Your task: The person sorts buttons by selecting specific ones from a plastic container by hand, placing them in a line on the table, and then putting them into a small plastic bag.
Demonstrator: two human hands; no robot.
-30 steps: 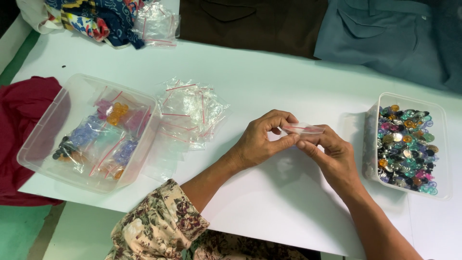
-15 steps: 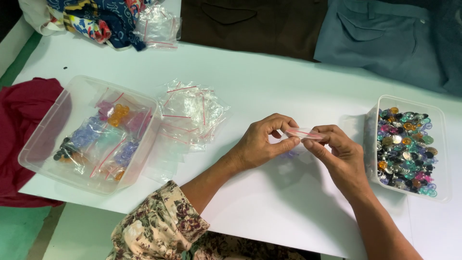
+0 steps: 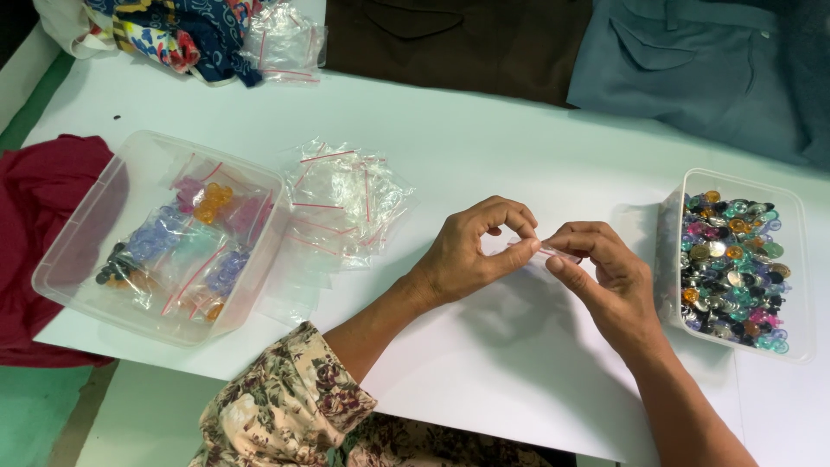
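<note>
We pinch a small clear zip bag point(image 3: 543, 252) between both hands above the white table point(image 3: 484, 138), left hand point(image 3: 471, 251) and right hand point(image 3: 605, 277) closed on it. A button tub point(image 3: 735, 264) sits at three o'clock, loose bags point(image 3: 341, 203) at nine.

Small bag point(image 3: 540, 251) pinched between left hand point(image 3: 471, 251) and right hand point(image 3: 605, 277): thin clear plastic film, glossy. Heap of loose bags point(image 3: 341, 203): same clear, crinkled, shiny film with red seal strips. Counter point(image 3: 484, 147): smooth, matt white surface. Left tub point(image 3: 78, 259) and right tub point(image 3: 800, 259): translucent moulded plastic, faintly frosted. Beads point(image 3: 731, 259) in right tub: glossy, some translucent coloured, some with a metallic sheen. Sleeve point(image 3: 285, 406): soft floral-print cloth. Red cloth point(image 3: 39, 190), brown garment point(image 3: 458, 39), blue-grey garment point(image 3: 692, 69): matt woven fabric.
</note>
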